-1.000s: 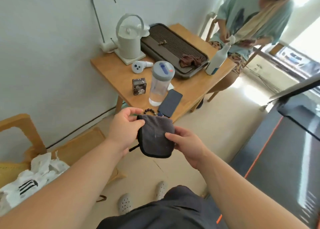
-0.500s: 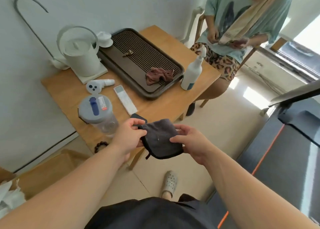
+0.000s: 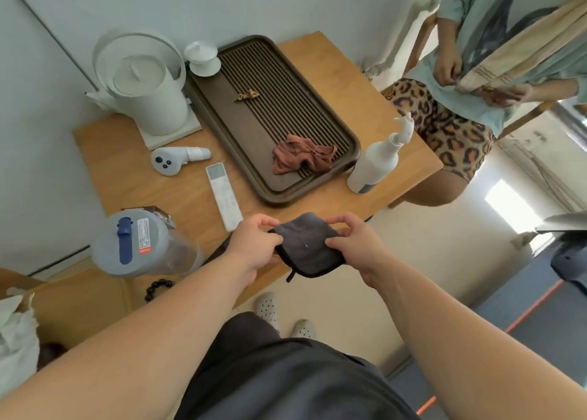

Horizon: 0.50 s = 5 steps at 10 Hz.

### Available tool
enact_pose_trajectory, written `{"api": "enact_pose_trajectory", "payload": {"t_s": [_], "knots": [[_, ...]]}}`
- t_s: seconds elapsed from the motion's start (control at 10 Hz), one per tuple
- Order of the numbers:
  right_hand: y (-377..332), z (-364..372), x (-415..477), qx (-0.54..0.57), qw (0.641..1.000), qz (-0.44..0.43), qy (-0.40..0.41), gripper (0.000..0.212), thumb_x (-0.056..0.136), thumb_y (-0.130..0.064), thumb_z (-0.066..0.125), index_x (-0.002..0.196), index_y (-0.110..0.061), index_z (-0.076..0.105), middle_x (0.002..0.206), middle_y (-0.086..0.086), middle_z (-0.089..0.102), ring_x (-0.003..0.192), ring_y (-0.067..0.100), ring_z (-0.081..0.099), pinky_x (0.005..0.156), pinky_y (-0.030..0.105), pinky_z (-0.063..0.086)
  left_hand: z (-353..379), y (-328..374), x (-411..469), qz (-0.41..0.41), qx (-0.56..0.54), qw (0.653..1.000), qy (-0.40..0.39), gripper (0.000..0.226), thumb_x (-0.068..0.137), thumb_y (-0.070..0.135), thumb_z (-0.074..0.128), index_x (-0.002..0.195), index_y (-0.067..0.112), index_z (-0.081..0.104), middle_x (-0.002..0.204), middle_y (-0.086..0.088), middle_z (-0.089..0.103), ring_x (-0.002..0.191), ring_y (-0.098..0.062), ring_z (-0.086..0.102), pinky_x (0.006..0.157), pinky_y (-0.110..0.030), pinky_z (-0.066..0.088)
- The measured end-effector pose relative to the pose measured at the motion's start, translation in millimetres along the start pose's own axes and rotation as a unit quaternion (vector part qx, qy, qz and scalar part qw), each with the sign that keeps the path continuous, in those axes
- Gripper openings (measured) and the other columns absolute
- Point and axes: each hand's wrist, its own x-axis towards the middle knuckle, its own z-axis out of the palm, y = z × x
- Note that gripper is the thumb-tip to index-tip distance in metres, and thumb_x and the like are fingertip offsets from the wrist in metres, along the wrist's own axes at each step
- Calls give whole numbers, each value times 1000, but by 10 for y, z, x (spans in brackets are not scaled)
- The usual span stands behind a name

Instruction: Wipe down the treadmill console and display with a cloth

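Note:
A folded dark grey cloth (image 3: 306,246) with a black hem hangs between both hands, over the near edge of a wooden table (image 3: 359,89). My left hand (image 3: 254,245) pinches its left side and my right hand (image 3: 355,245) pinches its right side. A white spray bottle (image 3: 374,162) stands on the table's right corner, beyond the cloth. Only a sliver of the treadmill (image 3: 568,257) shows at the right edge, with its dark belt and an orange stripe (image 3: 533,305). Its console and display are out of view.
On the table stand a white kettle (image 3: 143,89), a brown slatted tray (image 3: 270,114) holding a reddish rag (image 3: 301,157), a remote (image 3: 224,195), a white handheld device (image 3: 173,159) and a clear jug (image 3: 143,245). A seated person (image 3: 495,54) is at the upper right.
The view has moved closer over the table. My hands have carried the cloth forward and up, above the table's near edge. Both hands still grip it.

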Motion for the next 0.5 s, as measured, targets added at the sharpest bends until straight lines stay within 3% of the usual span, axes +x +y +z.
{"api": "enact_pose_trajectory", "payload": {"t_s": [0.1,0.2,0.3,0.4,0.5], "knots": [[-92,-22,181,-49,999,-5,15,21,91,-5,65,97,-25,65,96,9,70,92,24,65,77,36,55,41,30,169,-11,4,1000,-3,29,93,-1,62,113,20,61,111,-14,66,94,-30,72,65,-37,64],[-145,-48,352,-73,997,-13,15,15,93,-7,66,95,-21,67,94,2,66,89,17,59,71,27,46,65,28,337,-38,-9,999,10,33,93,3,63,119,23,60,116,-12,65,95,-29,71,67,-36,64],[-151,-87,500,-94,995,9,-35,22,95,-18,70,115,-25,69,110,-3,64,106,17,59,80,25,46,96,-1,450,-64,-6,998,21,45,93,6,64,133,26,54,114,-8,64,97,-24,70,79,-41,64],[-120,-168,694,-169,981,33,-91,46,98,-30,69,141,-23,58,131,-3,56,118,17,50,91,29,40,160,-37,480,-81,-6,997,16,53,94,10,62,142,26,47,110,-3,63,101,-20,67,87,-42,61],[-181,-245,786,-221,966,42,-126,56,99,-36,67,150,-20,51,148,4,51,132,24,49,95,31,41,239,-28,461,-98,-32,993,60,51,97,15,62,144,25,46,110,-2,60,103,-20,64,90,-42,58]]}}
